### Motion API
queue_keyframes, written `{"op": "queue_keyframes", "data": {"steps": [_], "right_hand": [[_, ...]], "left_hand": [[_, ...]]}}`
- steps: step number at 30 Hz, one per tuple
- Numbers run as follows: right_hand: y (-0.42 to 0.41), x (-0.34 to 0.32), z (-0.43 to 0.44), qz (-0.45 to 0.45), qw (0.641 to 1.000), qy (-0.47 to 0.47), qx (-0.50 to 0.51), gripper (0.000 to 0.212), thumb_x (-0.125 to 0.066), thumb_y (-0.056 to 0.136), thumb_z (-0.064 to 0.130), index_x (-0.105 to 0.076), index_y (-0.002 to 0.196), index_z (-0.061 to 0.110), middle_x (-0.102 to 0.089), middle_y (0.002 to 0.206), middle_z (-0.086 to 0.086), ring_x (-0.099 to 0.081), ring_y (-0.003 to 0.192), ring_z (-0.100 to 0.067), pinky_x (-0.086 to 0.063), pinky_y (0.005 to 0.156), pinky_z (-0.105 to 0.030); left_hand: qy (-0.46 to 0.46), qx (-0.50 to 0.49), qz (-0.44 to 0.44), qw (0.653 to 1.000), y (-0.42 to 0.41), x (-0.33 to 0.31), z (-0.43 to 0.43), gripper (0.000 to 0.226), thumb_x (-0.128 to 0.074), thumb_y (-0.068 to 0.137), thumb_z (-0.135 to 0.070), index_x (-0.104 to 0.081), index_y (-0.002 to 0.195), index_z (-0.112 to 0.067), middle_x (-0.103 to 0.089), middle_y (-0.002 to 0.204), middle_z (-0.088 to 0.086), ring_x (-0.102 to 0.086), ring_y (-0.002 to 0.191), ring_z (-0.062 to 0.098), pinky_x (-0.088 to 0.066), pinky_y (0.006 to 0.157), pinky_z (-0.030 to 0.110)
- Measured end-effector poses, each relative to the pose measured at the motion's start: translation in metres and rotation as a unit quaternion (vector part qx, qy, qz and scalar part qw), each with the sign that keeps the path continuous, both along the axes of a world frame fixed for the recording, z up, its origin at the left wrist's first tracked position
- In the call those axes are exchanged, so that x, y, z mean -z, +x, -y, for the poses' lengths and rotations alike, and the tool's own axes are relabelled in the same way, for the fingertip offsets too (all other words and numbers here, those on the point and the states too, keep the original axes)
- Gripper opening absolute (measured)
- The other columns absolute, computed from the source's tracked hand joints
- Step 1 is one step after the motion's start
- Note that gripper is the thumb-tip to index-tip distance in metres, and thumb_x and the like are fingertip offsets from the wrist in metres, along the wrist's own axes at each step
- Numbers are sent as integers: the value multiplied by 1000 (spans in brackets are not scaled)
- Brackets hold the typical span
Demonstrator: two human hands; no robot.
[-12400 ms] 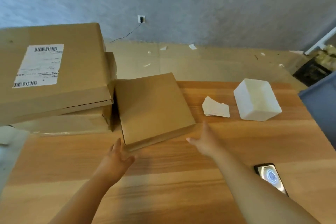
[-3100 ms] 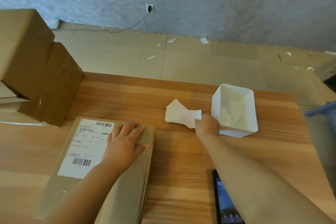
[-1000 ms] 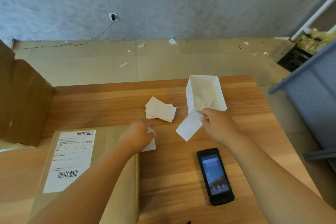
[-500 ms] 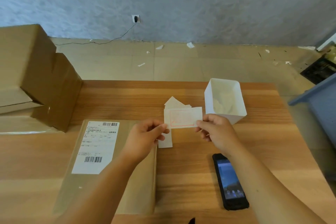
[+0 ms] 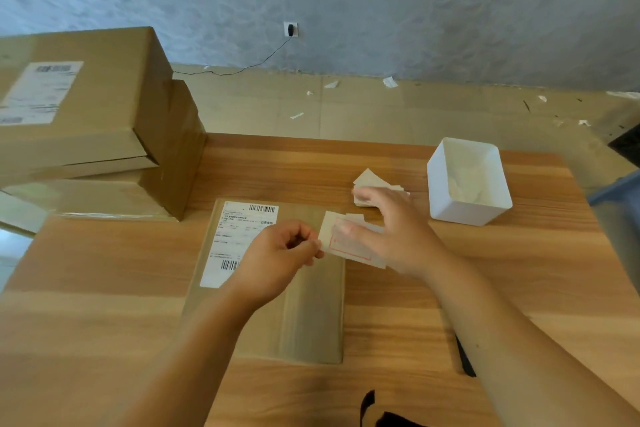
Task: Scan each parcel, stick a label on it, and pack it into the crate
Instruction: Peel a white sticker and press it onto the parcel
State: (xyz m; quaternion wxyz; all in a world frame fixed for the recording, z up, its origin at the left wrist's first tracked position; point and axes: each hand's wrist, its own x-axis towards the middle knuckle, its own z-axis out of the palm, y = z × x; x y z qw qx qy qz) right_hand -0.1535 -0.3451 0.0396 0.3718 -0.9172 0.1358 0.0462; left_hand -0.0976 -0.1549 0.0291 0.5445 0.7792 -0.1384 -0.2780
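Note:
A flat brown parcel (image 5: pixel 304 315) lies on the wooden table (image 5: pixel 104 288) in front of me, with a white shipping label (image 5: pixel 239 236) and barcodes on its left half. My left hand (image 5: pixel 280 260) pinches the left edge of a small white sticker with a red frame (image 5: pixel 349 246), held over the parcel's top right corner. My right hand (image 5: pixel 405 236) is blurred, fingers spread; its thumb touches the sticker from the right. Behind it lies the pile of spare stickers (image 5: pixel 367 178).
A white plastic bin (image 5: pixel 460 211) stands at the back right. Large cardboard boxes (image 5: pixel 86 107) are stacked at the left. A black phone (image 5: pixel 464 360) is mostly hidden under my right forearm. A blue crate edge (image 5: pixel 620 191) shows at the far right.
The sticker has come down and left, from above the table to over the parcel's corner. My right hand has let go its pinch and spread its fingers; my left hand still pinches it.

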Motion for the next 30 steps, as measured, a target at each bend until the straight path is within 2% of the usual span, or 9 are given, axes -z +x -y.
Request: {"op": "queue_keyframes", "data": {"steps": [2, 4, 8, 11, 16, 24, 30], "right_hand": [[4, -5, -10, -27, 999, 33, -22, 19, -60, 86, 46, -59, 102, 37, -59, 108, 18, -51, 110, -12, -45, 92, -36], [5, -8, -17, -10, 997, 75, -22, 3, -63, 89, 35, -63, 89, 32, -63, 92, 14, -58, 90, -9, -50, 78, -28], [6, -14, -25, 23, 990, 139, -17, 10, -62, 91, 24, -63, 83, 31, -64, 89, 9, -59, 85, -11, -49, 72, -23], [7, -17, -30, 32, 988, 151, -15, 10, -63, 91, 24, -64, 83, 30, -64, 86, 10, -58, 80, -7, -44, 65, -13], [9, -20, -37, 42, 986, 161, -8, 13, -64, 90, 22, -64, 80, 30, -64, 84, 10, -58, 78, -8, -43, 66, -17], [8, -20, -40, 37, 988, 152, -6, 15, -65, 89, 21, -64, 78, 32, -63, 80, 14, -57, 72, -1, -42, 60, -9], [7, -21, -41, 40, 987, 153, -3, 15, -65, 89, 21, -64, 78, 32, -63, 78, 13, -55, 68, 3, -43, 60, -9]], "left_hand": [[-8, 4, 1, 1000, 1, -2, -9, 11, -58, 87, -10, -66, 79, -12, -70, 69, -7, -59, 63, 2, -45, 63, 17], [-22, -1, 1, 1000, 2, -5, -17, 14, -57, 86, -7, -66, 77, -13, -69, 69, -7, -59, 64, 5, -46, 63, 19], [-72, -27, -25, 997, 4, -9, -30, 22, -56, 85, 0, -65, 72, -15, -69, 67, -3, -58, 61, 7, -48, 61, 21], [-96, -42, -39, 994, 5, -12, -35, 24, -56, 85, 1, -65, 69, -15, -69, 66, -2, -56, 58, 7, -47, 60, 21], [-120, -46, -48, 991, 4, -15, -40, 12, -61, 75, -12, -66, 65, -17, -67, 63, -2, -56, 56, 7, -48, 59, 20], [-134, -33, -69, 988, 4, -14, -44, 17, -60, 70, -16, -70, 59, -23, -68, 62, -1, -57, 56, 7, -50, 62, 24], [-163, -9, -72, 984, 2, -17, -46, 20, -60, 74, -12, -72, 63, -24, -70, 65, -1, -58, 56, 6, -50, 60, 19]]}}
